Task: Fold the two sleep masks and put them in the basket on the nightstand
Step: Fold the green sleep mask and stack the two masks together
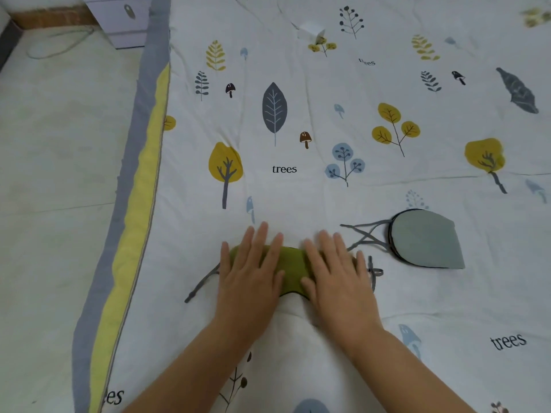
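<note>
Head view, bed with tree-print cover. Both hands lie flat, palms down, on the green mask, which sits unfolded at about 6 o'clock from the frame's centre. The left hand covers its left half and the right hand its right half; fingers of each are extended and spread, so neither grip is closed on anything, only pressing. Grey straps trail out from under the hands at 9 o'clock and 3 o'clock. The grey mask lies at 4 o'clock, well apart from the hands, apparently already folded in half (its outline is a half-mask shape, though the fold itself is hard to confirm), with its own straps crossing toward the green mask. A drawer unit, probably the nightstand, shows at 11 o'clock beside the bed; no basket is in view.

Judged step: smoothing the green mask ahead of its fold. Risks: the loose straps could be trapped in the fold or snag those of the grey mask, dragging it; the soft, rumpled cover could let the fold spring open once pressure lifts.
</note>
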Tool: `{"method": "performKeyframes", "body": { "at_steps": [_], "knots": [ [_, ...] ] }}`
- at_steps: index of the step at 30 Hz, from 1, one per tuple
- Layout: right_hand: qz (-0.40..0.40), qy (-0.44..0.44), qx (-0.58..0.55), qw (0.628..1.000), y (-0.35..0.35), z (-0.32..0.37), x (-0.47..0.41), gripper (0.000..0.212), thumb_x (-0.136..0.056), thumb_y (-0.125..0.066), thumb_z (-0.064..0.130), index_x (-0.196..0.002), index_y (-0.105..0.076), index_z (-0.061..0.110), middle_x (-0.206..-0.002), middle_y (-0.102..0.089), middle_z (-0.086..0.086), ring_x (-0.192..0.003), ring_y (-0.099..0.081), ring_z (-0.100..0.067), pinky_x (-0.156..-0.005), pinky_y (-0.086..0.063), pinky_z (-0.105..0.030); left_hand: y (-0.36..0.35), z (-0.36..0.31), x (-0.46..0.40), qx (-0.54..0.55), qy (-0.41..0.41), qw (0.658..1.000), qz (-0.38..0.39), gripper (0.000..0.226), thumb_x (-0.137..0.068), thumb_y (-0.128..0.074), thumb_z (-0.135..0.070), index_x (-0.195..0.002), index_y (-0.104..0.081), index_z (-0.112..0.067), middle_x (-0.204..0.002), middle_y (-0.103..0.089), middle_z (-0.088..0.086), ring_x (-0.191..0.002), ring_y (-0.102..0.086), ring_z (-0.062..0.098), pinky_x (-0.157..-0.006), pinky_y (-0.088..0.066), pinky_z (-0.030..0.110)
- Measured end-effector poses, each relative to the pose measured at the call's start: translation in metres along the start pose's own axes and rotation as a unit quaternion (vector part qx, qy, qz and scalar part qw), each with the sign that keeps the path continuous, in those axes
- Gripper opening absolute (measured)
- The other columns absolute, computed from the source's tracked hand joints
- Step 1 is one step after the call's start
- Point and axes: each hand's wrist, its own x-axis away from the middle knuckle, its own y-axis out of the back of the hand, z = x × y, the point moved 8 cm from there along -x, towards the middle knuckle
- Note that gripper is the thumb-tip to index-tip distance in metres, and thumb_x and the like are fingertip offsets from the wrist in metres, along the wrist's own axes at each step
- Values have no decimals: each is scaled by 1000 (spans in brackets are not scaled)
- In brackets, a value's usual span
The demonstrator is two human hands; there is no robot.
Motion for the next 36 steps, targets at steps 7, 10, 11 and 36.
{"method": "performKeyframes", "body": {
  "at_steps": [7,10,11,36],
  "knots": [
    [17,-114,50,992,-10,-40,24,66,-88,-16,51,-145,-18,19,-156,-17,-11,-144,-9,-28,-114,-12,-54,-32,39,7,55,92,991,79,65,-89,-29,-50,-143,4,-31,-158,-4,3,-144,-2,23,-117,-3,44],
    [-89,-181,38,979,13,-48,31,57,-70,-74,26,-117,-55,0,-110,-60,-27,-102,-56,-43,-81,-47,-53,-7,53,6,90,160,983,11,58,-89,-41,-41,-137,-29,-12,-138,-43,14,-126,-37,29,-105,-32,41],
    [-82,-221,32,971,15,-53,35,55,-69,-75,26,-112,-57,-2,-103,-59,-26,-96,-55,-42,-76,-46,-50,-2,57,6,88,178,980,0,53,-88,-43,-39,-134,-35,-12,-128,-50,13,-118,-44,28,-97,-37,41],
    [-123,-139,-320,929,37,13,26,22,-82,-61,23,-94,-43,30,-75,-53,12,-64,-50,-4,-54,-37,-20,13,59,13,318,155,934,-57,9,-86,-53,-11,-83,-53,-19,-85,-56,4,-69,-46,4,-61,-35,13]
  ]
}}
